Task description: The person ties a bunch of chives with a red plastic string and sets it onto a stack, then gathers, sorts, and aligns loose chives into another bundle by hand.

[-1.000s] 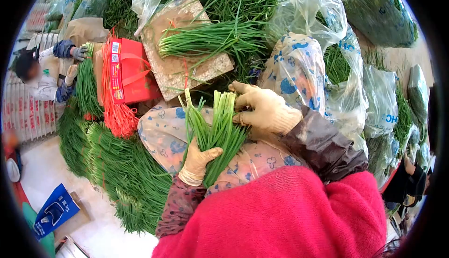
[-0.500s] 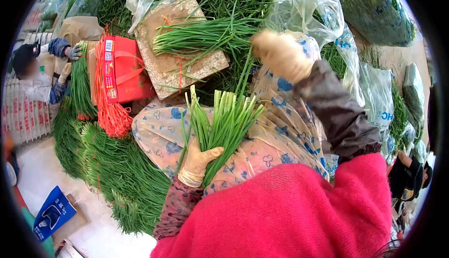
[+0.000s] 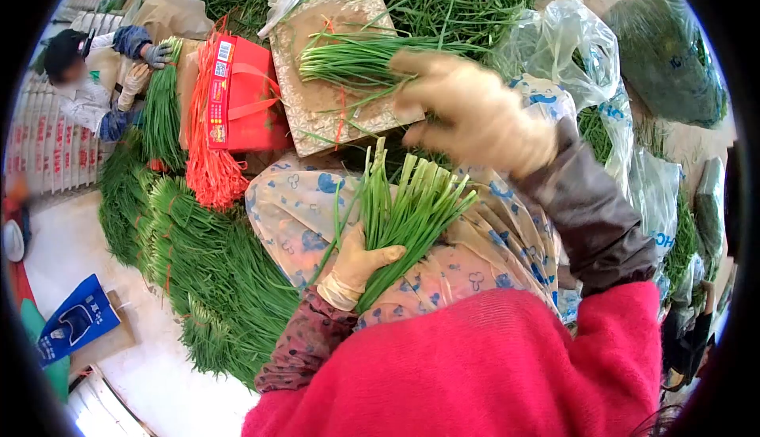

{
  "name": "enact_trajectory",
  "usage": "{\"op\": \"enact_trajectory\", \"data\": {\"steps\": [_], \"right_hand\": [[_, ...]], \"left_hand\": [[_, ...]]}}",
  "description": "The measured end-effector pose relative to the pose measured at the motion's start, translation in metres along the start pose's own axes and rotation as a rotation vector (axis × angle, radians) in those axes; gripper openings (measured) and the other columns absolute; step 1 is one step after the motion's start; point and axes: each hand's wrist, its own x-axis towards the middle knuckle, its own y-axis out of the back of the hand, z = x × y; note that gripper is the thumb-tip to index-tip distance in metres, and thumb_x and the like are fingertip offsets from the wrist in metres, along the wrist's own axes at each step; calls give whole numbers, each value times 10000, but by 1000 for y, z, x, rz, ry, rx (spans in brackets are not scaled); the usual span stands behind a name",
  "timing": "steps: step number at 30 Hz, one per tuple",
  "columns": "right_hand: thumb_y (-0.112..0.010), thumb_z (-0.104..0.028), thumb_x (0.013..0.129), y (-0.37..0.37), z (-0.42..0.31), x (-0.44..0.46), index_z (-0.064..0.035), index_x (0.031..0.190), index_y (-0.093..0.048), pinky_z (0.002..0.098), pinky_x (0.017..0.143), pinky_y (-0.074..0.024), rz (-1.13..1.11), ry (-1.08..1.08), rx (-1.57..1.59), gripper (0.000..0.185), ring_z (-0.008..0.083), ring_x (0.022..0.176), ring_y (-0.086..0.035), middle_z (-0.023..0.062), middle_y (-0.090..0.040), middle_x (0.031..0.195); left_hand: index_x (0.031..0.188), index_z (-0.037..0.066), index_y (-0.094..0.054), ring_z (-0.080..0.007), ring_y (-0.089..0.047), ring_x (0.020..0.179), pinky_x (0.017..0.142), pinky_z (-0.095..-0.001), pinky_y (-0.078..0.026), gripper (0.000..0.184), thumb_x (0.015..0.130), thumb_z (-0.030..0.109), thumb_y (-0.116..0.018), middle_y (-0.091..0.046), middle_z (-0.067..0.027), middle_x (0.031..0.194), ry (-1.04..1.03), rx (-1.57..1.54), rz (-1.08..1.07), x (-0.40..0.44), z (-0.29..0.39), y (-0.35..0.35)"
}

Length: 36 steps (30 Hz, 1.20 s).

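My left hand [image 3: 358, 269], in a pale glove, is closed around a bunch of green chives [image 3: 412, 215], their pale cut ends up and fanned out over my lap. Above and to the right of that bunch, my right hand [image 3: 479, 112], also gloved, is blurred by motion. Its fingers look spread, and I see nothing held in them. They are near a second bundle of chives [image 3: 356, 58] lying on a patterned board [image 3: 297, 112]. The hand hides part of that bundle's right end.
A red box [image 3: 257, 104] hung with orange-red ties [image 3: 215, 172] stands left of the board. Tied chive bundles [image 3: 214, 279] are piled at my left. Plastic bags [image 3: 582, 41] with greens lie to the right. Another person [image 3: 87, 81] handles chives at far left.
My right hand has moved slightly down and its fingers have spread toward the left. The whole view has shifted a little to the right. My left hand keeps its hold on the chives.
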Motion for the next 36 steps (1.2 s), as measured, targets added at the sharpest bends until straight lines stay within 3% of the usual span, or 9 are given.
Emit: {"op": "enact_trajectory", "data": {"steps": [5,8,20,24,28,30,33,34,36], "right_hand": [[-726,-406,706,-44,-38,19,-83,1061,-637,466,953,-399,-284,-103,-218,488,348,1255,-397,181,-433,1357],[-731,-326,687,-59,-34,27,-82,923,-704,439,870,-458,-580,-6,-171,340,308,1110,-522,117,-580,1128],[-650,-131,704,-49,-12,10,-22,834,-663,423,573,-539,-578,212,-180,170,336,732,-662,147,-630,772],[-617,-80,746,-49,22,8,-34,814,-663,399,561,-549,-429,20,-211,94,313,704,-671,130,-671,811],[-587,-1,748,3,54,28,-41,980,-663,379,664,-568,-471,-531,-565,247,288,828,-676,127,-665,901],[-612,-27,742,-5,45,11,-104,1107,-625,383,726,-559,-235,-168,-493,373,286,894,-651,86,-605,1079],[-677,-176,721,-28,-20,-6,-149,998,-649,431,924,-470,-351,207,-235,280,285,1119,-558,68,-568,1223],[-690,-225,706,-53,-23,-18,-176,940,-678,416,848,-465,-44,371,-188,240,257,1105,-547,67,-597,1157],[-612,-274,769,-67,-30,-17,-198,913,-671,432,844,-442,-89,438,-296,173,236,1102,-550,67,-628,1097]], "left_hand": [[1196,-37,-497,-159,-617,912,820,-286,-512,558,728,65,-784,-621,-90,1068,-17,22,21,1,-2,-1],[1200,-40,-491,-163,-617,905,811,-283,-514,565,729,73,-783,-619,-95,1071,-16,40,9,1,-2,-2],[1196,-29,-521,-148,-614,892,789,-263,-505,496,804,178,-744,-634,-73,1051,6,19,-31,-5,-7,0],[1193,-24,-524,-140,-619,866,770,-257,-511,439,825,115,-718,-640,-77,1042,13,-66,-30,-4,-12,1],[1169,-22,-528,-130,-620,831,733,-248,-517,390,837,91,-699,-642,-71,1018,54,-56,19,-4,-17,8],[1165,-23,-526,-129,-619,826,727,-246,-517,385,840,93,-696,-641,-68,1014,50,-24,39,-4,-14,4],[1160,-23,-525,-126,-616,824,720,-242,-516,381,842,99,-696,-639,-63,1008,70,11,43,-2,-11,2],[1157,-22,-525,-124,-614,827,720,-239,-515,382,840,103,-699,-638,-62,1007,89,9,38,0,-11,2],[1162,-19,-527,-128,-615,830,726,-244,-515,395,834,107,-706,-638,-64,1013,82,19,35,0,-14,5]]}}
